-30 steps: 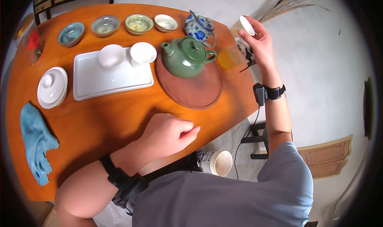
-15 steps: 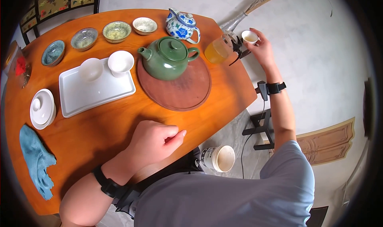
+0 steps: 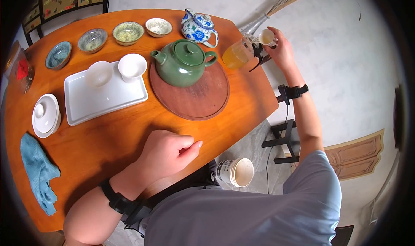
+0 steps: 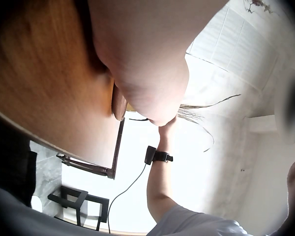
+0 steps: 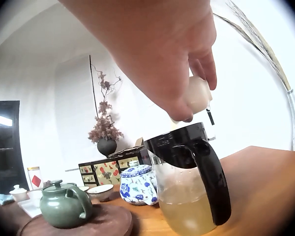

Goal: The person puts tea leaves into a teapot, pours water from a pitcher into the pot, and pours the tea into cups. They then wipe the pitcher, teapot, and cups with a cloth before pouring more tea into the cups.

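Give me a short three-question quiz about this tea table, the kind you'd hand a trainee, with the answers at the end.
1. What does the right hand hold above the glass pitcher?
A) a spoon
B) a small cup
C) a whisk

2. True or false: the green teapot stands on the round brown board.

3. Fill in the number: beyond the white tray is a row of ___ bowls.

Key: 1. B; 2. true; 3. four.

Blue cloth [image 3: 38, 170] on the wooden table [image 3: 101, 144], pale bucket [image 3: 235, 172] below, dried stalks [image 3: 295, 0] in what looks like a vase [image 3: 256, 24]
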Demonstrator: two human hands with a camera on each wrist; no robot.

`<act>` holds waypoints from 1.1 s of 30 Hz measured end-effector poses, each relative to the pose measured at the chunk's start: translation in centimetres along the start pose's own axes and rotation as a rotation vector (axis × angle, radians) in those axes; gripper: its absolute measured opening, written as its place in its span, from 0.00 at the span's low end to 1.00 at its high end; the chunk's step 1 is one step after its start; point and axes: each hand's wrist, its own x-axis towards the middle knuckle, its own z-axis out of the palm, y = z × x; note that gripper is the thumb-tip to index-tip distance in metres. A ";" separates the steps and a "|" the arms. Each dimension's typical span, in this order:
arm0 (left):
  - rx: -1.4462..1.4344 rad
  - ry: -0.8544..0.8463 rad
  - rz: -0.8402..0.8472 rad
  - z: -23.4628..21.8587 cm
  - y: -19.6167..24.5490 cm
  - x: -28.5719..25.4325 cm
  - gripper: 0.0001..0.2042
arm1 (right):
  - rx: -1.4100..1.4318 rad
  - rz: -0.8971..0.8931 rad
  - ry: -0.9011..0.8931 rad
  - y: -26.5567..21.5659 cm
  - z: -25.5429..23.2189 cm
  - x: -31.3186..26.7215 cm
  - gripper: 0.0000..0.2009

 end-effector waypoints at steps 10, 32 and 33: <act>-0.008 0.022 0.004 0.0 0.1 0.0 0.23 | -0.244 -0.311 0.116 -0.9 -2.3 1.6 0.34; 0.026 -0.007 -0.025 -0.2 0.0 -0.1 0.22 | 0.369 0.299 0.072 -6.3 -0.9 1.7 0.29; 0.031 -0.016 -0.013 -0.3 0.0 -0.1 0.22 | 0.391 0.288 0.055 -7.8 -1.0 1.7 0.29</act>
